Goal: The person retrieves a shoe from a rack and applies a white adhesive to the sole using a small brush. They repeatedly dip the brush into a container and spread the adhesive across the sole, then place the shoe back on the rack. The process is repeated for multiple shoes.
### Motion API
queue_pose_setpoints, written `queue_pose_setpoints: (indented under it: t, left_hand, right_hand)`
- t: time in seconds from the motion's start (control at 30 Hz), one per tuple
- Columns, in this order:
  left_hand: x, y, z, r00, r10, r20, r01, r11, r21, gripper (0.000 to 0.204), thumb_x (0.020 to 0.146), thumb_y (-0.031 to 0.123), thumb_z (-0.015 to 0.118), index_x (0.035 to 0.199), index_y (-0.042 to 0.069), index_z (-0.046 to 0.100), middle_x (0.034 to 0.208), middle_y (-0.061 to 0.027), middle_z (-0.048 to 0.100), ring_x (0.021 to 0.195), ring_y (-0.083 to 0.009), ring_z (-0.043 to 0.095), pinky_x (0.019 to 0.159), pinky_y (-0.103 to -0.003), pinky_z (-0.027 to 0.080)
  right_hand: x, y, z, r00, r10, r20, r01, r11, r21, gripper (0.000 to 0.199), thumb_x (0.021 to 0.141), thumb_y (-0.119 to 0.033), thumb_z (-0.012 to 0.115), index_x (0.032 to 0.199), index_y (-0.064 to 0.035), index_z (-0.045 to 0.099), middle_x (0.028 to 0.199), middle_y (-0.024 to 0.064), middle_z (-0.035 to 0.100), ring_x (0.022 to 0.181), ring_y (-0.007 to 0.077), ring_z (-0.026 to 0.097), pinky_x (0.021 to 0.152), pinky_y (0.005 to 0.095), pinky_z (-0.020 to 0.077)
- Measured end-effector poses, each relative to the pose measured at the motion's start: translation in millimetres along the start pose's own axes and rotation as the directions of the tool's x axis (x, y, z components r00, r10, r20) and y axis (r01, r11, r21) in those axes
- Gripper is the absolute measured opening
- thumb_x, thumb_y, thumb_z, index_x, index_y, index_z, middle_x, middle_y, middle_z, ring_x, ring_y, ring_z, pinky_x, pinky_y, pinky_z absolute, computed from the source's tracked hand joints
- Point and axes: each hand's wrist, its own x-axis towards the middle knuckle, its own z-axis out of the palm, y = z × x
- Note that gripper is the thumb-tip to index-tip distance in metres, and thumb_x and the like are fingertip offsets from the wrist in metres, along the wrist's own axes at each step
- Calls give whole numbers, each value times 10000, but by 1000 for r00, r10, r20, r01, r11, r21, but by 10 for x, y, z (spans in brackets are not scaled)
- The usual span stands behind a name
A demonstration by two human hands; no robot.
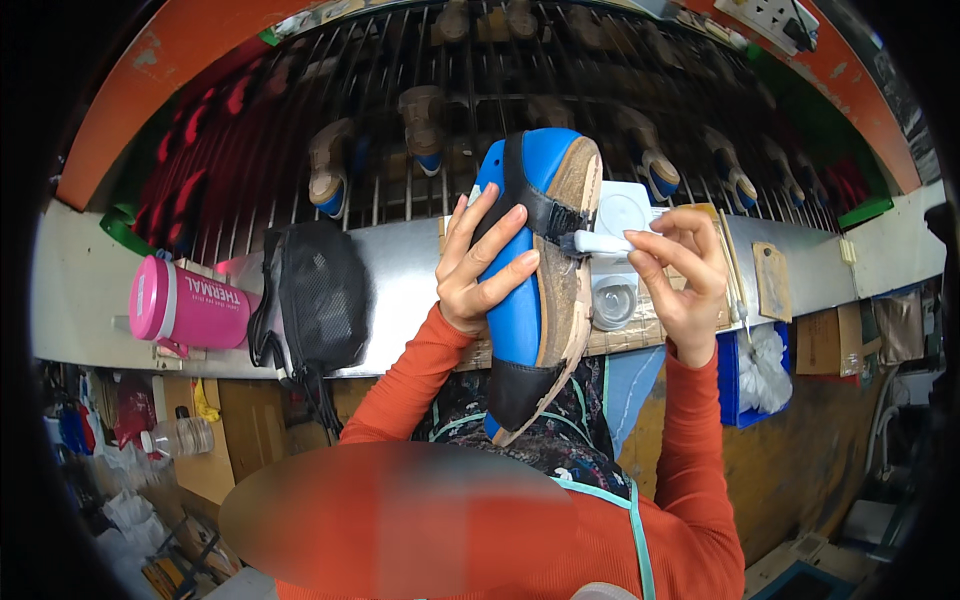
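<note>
My left hand (475, 275) grips a shoe (560, 310) from its left side, fingers spread over the blue last (515, 325) inside it. The shoe has black straps and a brown, cork-like sole edge turned to the right, and it is held tilted over the bench edge. In my right hand (690, 275) a small white-handled brush (602, 244) is pinched between thumb and fingers. Its dark bristles touch the black strap where the strap meets the sole edge. Just behind the brush are a white round lid (622, 212) and a small clear cup (613, 302).
A rack of metal rollers (480, 90) beyond the bench carries several more shoes on blue lasts. On the left stand a pink thermal jug (190, 302) and a black mesh bag (322, 295). A blue bin (738, 385) with white plastic hangs at the right, below thin sticks (735, 265).
</note>
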Motion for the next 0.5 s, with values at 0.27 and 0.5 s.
queue_pose_setpoints:
  t: [0.27,0.5]
  left_hand:
    - [-49,-118,-99,996,28,-84,-22,997,69,407,742,137,754,1111,234,613,1285,-126,604,1212,-447,525,1001,-601,402]
    - [-121,-142,-182,997,64,-38,-57,985,164,424,738,143,759,1107,289,610,1291,-67,605,1215,-426,527,1010,-601,401]
  right_hand:
    - [-338,-260,117,978,172,119,-201,931,304,184,770,-15,744,952,-41,755,877,38,580,680,84,565,585,200,423]
    - [-284,-408,229,998,32,-59,-39,990,-135,266,726,-98,785,987,-144,759,891,9,596,741,111,537,740,293,279]
